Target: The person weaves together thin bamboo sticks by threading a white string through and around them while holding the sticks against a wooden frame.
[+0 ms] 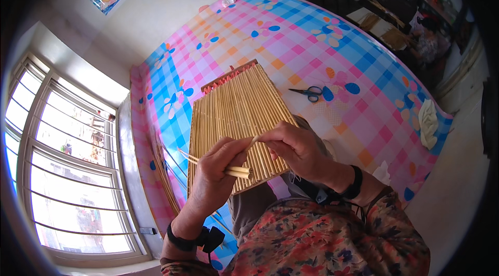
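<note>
Bending a pale strip point(254, 140) seems the step in hand: the left hand point(219, 159) pinches it while gripping cane pieces point(239, 172); the right hand point(293, 146) pinches its other end. The slatted mat point(228, 107) extends beneath toward 11 o'clock. Next likely calls for steady, even pressure.

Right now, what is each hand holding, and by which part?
Left hand: pale sticks, near their blunt ends. Right hand: a pale strip, pinched in the fingertips; which part is unclear.

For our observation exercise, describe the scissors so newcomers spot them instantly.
Find the checked sheet, then the stick mat. On the sheet, right of the mat, lie the scissors; looped handles and dark blades set them apart from flat printed petals.
</note>
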`<state>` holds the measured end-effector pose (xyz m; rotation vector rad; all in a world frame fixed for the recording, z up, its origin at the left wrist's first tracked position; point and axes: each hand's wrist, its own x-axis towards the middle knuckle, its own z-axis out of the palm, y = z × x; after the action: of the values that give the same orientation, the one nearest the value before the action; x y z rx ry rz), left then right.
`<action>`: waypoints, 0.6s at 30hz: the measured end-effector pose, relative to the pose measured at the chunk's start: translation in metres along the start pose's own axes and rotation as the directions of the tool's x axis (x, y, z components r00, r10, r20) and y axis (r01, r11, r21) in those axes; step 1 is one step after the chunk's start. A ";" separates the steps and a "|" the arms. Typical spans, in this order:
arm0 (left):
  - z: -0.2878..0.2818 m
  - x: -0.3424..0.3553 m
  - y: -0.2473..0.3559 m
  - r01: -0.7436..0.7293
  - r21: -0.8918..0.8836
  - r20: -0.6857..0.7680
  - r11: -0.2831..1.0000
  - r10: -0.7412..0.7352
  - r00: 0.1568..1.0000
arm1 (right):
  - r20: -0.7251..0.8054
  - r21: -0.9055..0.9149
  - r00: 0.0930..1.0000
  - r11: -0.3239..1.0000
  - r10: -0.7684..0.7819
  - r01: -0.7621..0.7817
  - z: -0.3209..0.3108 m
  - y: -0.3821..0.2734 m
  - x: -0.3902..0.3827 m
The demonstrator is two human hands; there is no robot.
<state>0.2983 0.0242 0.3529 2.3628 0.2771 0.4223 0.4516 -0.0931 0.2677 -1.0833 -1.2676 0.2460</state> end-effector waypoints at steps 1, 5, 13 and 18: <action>0.001 0.000 0.000 -0.024 0.012 -0.013 1.000 0.024 1.000 | -0.004 -0.003 1.000 1.000 0.024 -0.024 0.001 -0.001 -0.001; 0.005 0.001 -0.004 -0.053 0.006 0.000 0.999 0.053 0.999 | -0.036 0.023 0.997 0.997 0.069 -0.068 0.003 0.001 -0.008; 0.011 0.001 -0.002 -0.101 0.041 0.023 0.994 0.100 0.995 | -0.060 0.076 0.994 0.994 0.088 -0.083 0.003 0.002 -0.015; 0.016 -0.002 -0.001 -0.083 0.062 0.023 0.995 0.082 0.996 | -0.001 0.226 0.981 0.956 0.193 -0.188 -0.002 0.001 -0.020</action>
<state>0.3019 0.0149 0.3407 2.4454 0.1861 0.4337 0.4465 -0.1070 0.2542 -1.0088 -1.0857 0.5105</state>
